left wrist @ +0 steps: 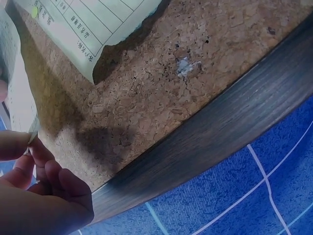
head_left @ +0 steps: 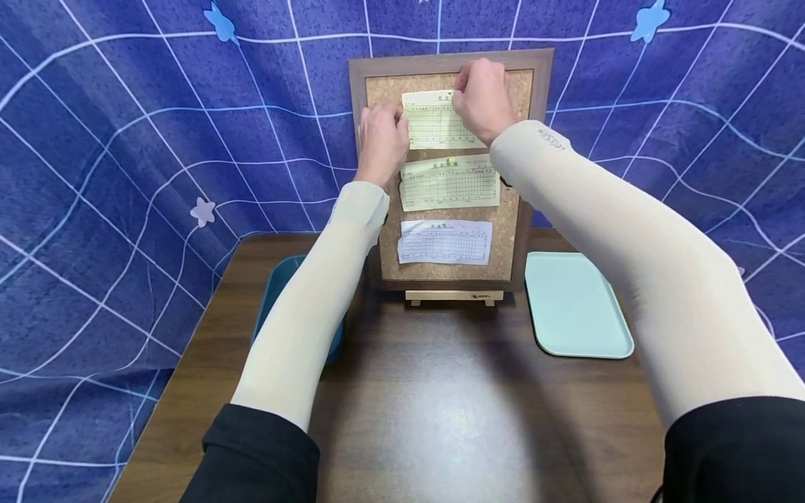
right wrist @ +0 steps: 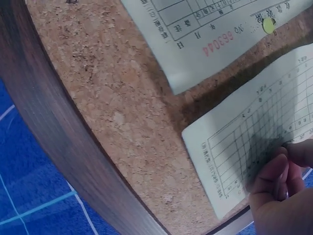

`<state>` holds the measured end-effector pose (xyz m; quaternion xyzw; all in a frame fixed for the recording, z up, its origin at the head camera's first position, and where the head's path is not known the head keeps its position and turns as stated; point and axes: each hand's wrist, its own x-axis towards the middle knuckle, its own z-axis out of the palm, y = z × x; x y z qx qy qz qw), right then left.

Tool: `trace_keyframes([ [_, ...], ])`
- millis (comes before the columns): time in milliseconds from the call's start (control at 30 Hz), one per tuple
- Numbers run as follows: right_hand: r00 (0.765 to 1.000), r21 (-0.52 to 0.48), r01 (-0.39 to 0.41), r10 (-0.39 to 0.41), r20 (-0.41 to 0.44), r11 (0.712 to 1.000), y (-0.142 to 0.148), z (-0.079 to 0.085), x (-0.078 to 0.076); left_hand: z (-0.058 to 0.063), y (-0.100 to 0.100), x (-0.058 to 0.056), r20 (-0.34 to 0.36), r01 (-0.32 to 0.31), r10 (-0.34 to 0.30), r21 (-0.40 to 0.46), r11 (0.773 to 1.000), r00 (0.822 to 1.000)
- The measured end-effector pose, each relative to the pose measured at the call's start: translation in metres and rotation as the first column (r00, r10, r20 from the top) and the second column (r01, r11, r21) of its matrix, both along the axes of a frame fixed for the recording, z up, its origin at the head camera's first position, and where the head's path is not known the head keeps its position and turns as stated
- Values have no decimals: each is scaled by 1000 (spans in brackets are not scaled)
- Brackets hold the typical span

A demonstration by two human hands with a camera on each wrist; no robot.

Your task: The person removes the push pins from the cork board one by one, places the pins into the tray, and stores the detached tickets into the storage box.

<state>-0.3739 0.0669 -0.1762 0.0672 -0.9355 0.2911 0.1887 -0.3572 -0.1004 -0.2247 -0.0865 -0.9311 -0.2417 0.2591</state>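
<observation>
Three paper receipts hang one above another on a framed corkboard (head_left: 512, 237). At the left edge of the top pale-green receipt (head_left: 428, 122), my left hand (head_left: 382, 136) pinches the paper between thumb and finger. My right hand (head_left: 484, 98) is at that receipt's upper edge, thumb and forefinger curled together on a small pushpin (head_left: 450, 93) that they largely cover. A yellow-green pushpin (right wrist: 268, 25) fixes the middle receipt (head_left: 449, 185), whose left edge curls off the cork in the left wrist view. Lowest is a whitish-blue receipt (head_left: 444, 243), flat against the board.
The board leans upright on a small wooden stand (head_left: 453, 295) on the brown table (head_left: 440, 419). A dark teal tray (head_left: 274, 283) lies left, partly behind my left sleeve. At the right lies a light mint tray (head_left: 575, 300). A blue gridded curtain (head_left: 283, 77) hangs behind.
</observation>
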Motion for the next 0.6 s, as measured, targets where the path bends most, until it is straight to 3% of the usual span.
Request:
trace_keyframes([
  [233, 998, -4, 53, -53, 34, 999, -4, 1, -2, -1, 0, 1, -4, 17, -17, 9, 1000, 1000],
  [600, 994, -1, 13, -13, -105, 1000, -2, -10, -3, 3, -1, 3, 47, 0, -2, 39, 999, 999],
])
